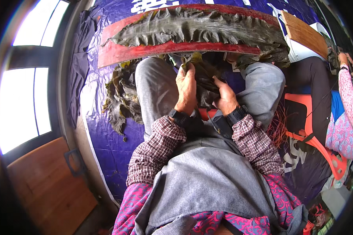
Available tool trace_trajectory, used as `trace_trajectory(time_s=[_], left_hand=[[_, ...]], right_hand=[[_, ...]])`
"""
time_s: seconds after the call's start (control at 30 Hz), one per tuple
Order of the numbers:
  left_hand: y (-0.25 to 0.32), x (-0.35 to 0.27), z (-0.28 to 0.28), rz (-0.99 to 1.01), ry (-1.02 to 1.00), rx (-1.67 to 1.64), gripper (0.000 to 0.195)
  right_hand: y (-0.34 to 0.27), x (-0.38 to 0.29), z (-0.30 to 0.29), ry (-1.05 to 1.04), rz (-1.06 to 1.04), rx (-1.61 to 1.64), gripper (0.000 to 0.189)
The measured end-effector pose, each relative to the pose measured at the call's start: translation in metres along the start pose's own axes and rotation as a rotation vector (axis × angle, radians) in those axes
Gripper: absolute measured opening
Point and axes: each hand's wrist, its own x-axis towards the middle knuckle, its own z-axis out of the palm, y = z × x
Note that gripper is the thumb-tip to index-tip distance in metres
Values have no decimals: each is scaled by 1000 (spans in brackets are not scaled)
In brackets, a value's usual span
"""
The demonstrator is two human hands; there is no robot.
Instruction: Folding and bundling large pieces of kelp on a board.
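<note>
Between my knees, my left hand pinches the edge of a dark green-brown kelp blade, thumb on top. My right hand grips the same bunched blade from the other side, lower down. The part of the kelp under my fingers is hidden. Just beyond my hands lies a red-painted wooden board. A long, ruffled kelp frond is spread flat along it, its right end drooping over the board's edge.
A heap of kelp lies beside my left knee on a purple printed tarp. At right, another person's leg is beside an orange plastic chair and a tangle of red strings. A wooden board rests over a white bucket.
</note>
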Motion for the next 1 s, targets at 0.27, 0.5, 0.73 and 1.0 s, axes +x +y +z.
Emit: trace_trajectory(time_s=[0.27, 0.5, 0.73, 1.0], left_hand=[[-17, -9, -12, -514, -178, -369, 54], [-7, 1, -10, -120, -95, 302, 41], [-10, 15, -26, -272, -11, -153, 57], [-14, 7, -22, -305, 109, 75, 28]], right_hand=[[-29, 3, 0, -214, -2, 48, 34], [0, 5, -9, -76, 165, 26, 35], [-16, 3, 12, -253, 199, 138, 45], [-17, 2, -1, -127, -90, -62, 57]])
